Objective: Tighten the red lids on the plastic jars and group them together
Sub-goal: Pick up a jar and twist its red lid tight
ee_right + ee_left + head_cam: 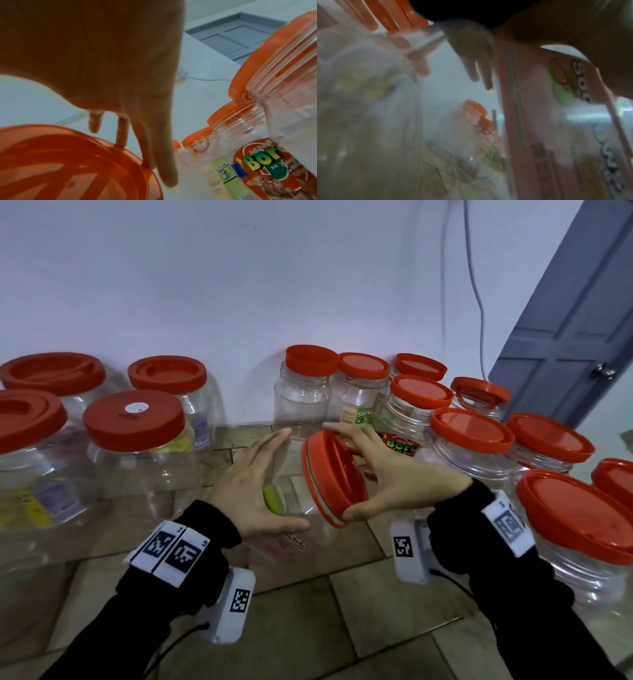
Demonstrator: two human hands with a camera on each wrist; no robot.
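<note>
A clear plastic jar (298, 537) lies tilted between my hands above the tiled floor, its mouth turned right. My left hand (294, 479) holds its body, fingers stretched over the far side and thumb across the near side. The jar's red lid (325, 494) sits on the mouth, facing me and to the right. My right hand (339, 470) spans that lid, fingers on the upper rim and thumb on the lower rim. In the right wrist view the fingers (154, 135) reach past the lid (68, 169). The left wrist view is blurred, showing the jar's label (556, 121).
Several red-lidded jars (472, 446) stand grouped at the right against the wall. Larger red-lidded jars (133, 440) stand at the left. A grey door (575, 320) and a hanging cable (479, 302) are at the back right. Bare floor tiles (342, 611) lie in front.
</note>
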